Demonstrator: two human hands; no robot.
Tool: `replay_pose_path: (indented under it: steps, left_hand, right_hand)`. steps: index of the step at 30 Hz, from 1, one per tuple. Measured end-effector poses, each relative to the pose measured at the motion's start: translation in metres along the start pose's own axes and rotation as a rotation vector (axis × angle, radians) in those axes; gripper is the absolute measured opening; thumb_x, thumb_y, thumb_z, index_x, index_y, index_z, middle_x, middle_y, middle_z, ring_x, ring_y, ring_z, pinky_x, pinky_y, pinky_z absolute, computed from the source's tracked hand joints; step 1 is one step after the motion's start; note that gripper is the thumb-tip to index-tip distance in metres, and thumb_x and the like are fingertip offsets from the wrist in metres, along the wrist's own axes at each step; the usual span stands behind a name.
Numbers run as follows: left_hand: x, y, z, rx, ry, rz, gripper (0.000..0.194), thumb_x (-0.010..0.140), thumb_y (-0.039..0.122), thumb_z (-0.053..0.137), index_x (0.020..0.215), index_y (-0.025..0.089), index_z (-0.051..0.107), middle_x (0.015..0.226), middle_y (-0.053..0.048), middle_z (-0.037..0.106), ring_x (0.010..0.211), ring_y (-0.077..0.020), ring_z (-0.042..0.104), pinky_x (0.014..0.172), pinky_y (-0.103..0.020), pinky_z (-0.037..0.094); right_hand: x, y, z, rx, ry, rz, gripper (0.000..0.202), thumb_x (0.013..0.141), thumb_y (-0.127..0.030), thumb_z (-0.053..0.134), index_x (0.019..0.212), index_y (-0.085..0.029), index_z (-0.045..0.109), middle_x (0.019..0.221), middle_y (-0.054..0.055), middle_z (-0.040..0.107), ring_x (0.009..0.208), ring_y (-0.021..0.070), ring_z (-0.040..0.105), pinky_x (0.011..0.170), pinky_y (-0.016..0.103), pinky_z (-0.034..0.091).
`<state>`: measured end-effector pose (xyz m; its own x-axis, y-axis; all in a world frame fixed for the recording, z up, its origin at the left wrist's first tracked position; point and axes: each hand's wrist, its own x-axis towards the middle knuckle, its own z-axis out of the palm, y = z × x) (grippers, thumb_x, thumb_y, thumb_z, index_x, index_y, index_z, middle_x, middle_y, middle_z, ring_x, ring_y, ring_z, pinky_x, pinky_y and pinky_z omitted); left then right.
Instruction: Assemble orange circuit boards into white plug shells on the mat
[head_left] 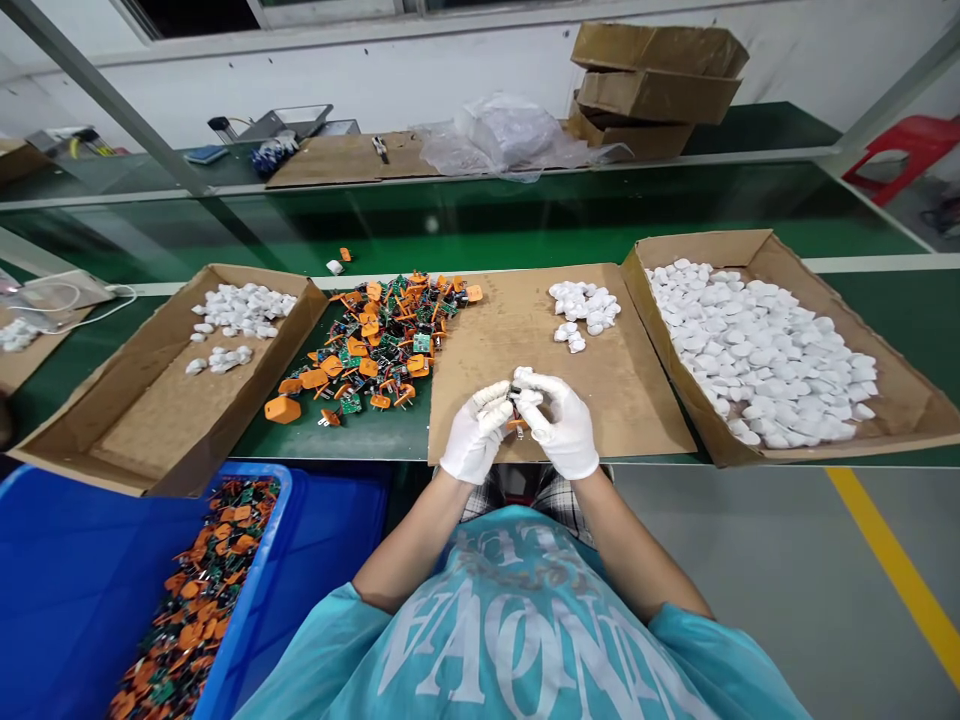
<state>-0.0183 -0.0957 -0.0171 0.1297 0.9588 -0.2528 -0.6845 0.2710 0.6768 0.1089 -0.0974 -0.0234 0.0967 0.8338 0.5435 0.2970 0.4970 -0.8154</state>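
My gloved left hand [478, 432] and gloved right hand [564, 424] meet over the front of a cardboard sheet [480, 350]. Between their fingertips is a small part [517, 425] with orange and dark pieces, which my left fingers pinch. My right fingers are closed around a white piece [527, 396] against it. The fingers hide much of both. Left of the sheet lies a heap of orange, green and black parts [375, 340]. White pieces [586, 305] sit in a small group on the sheet, beyond my right hand.
A shallow box [150, 440] with some white pieces stands at the left, another box [892, 425] full of them at the right. A blue bin [255, 580] of orange parts is at lower left. Behind are a plastic bag [510, 135] and stacked cartons [660, 95].
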Motion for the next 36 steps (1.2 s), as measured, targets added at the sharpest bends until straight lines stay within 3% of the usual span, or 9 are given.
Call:
replay_pose_path:
  steps: [4,8,14,20,22,25,31,36]
  left_hand:
    - [0.001,-0.001,0.0,-0.055,0.014,-0.029,0.037,0.054,0.024,0.088,0.087,0.017,0.072,0.079,0.0,0.074,0.069,-0.0105,0.068,0.068,-0.021,0.053]
    - [-0.001,-0.002,0.002,-0.08,0.0,-0.044,0.036,0.056,0.025,0.087,0.087,0.018,0.071,0.083,-0.001,0.075,0.07,-0.011,0.068,0.064,-0.02,0.053]
    - [-0.004,-0.002,0.001,-0.021,-0.051,-0.001,0.038,0.054,0.025,0.089,0.087,0.019,0.07,0.09,-0.002,0.076,0.08,-0.0155,0.072,0.072,-0.023,0.055]
    - [-0.005,-0.004,-0.001,0.047,-0.028,0.065,0.041,0.055,0.029,0.088,0.089,0.018,0.07,0.091,-0.004,0.076,0.083,-0.0185,0.072,0.076,-0.026,0.053]
    - [-0.006,-0.004,-0.002,0.031,-0.017,0.082,0.042,0.054,0.029,0.088,0.09,0.018,0.07,0.091,-0.004,0.076,0.082,-0.0171,0.072,0.075,-0.025,0.053]
    - [-0.006,-0.003,-0.004,0.009,-0.005,0.078,0.043,0.054,0.03,0.088,0.092,0.019,0.07,0.088,-0.003,0.076,0.078,-0.0158,0.071,0.072,-0.025,0.052]
    - [-0.006,-0.002,-0.009,0.102,0.035,0.159,0.046,0.045,0.026,0.092,0.083,0.017,0.068,0.079,-0.003,0.074,0.069,-0.015,0.069,0.069,-0.027,0.053]
    - [-0.005,-0.004,-0.012,0.154,0.059,0.211,0.045,0.042,0.024,0.092,0.08,0.018,0.069,0.081,-0.002,0.074,0.07,-0.0136,0.068,0.068,-0.024,0.054]
  right_hand:
    - [0.002,-0.008,-0.007,-0.157,0.066,-0.158,0.02,0.084,-0.017,0.065,0.103,-0.025,0.065,0.101,0.005,0.072,0.092,0.0179,0.07,0.081,0.032,0.059]
    - [0.005,-0.011,-0.007,-0.167,0.035,-0.234,0.02,0.082,-0.017,0.067,0.099,-0.027,0.066,0.096,0.003,0.072,0.089,0.0179,0.07,0.082,0.034,0.058]
    - [0.006,-0.009,0.002,0.123,-0.071,0.039,0.015,0.08,-0.019,0.064,0.093,-0.023,0.061,0.1,0.005,0.072,0.096,0.0188,0.069,0.094,0.04,0.054]
    - [-0.001,-0.01,0.007,0.116,0.008,0.096,0.014,0.082,-0.022,0.064,0.095,-0.023,0.062,0.099,0.005,0.072,0.096,0.0188,0.069,0.094,0.038,0.054]
    - [-0.001,-0.01,0.004,0.134,-0.059,0.099,0.016,0.083,-0.024,0.064,0.099,-0.023,0.065,0.105,0.006,0.072,0.099,0.0191,0.069,0.094,0.037,0.054]
    - [0.002,-0.01,-0.004,0.1,-0.14,0.048,0.026,0.082,-0.026,0.067,0.108,-0.024,0.066,0.114,0.007,0.07,0.109,0.0212,0.065,0.097,0.037,0.053]
    - [-0.001,-0.014,-0.009,-0.133,-0.033,-0.103,0.019,0.083,-0.023,0.066,0.101,-0.027,0.067,0.095,0.005,0.072,0.088,0.0186,0.07,0.079,0.032,0.058]
    - [-0.005,-0.017,-0.005,-0.213,-0.013,-0.198,0.02,0.085,-0.021,0.064,0.103,-0.03,0.067,0.095,0.003,0.072,0.088,0.0191,0.07,0.078,0.033,0.059]
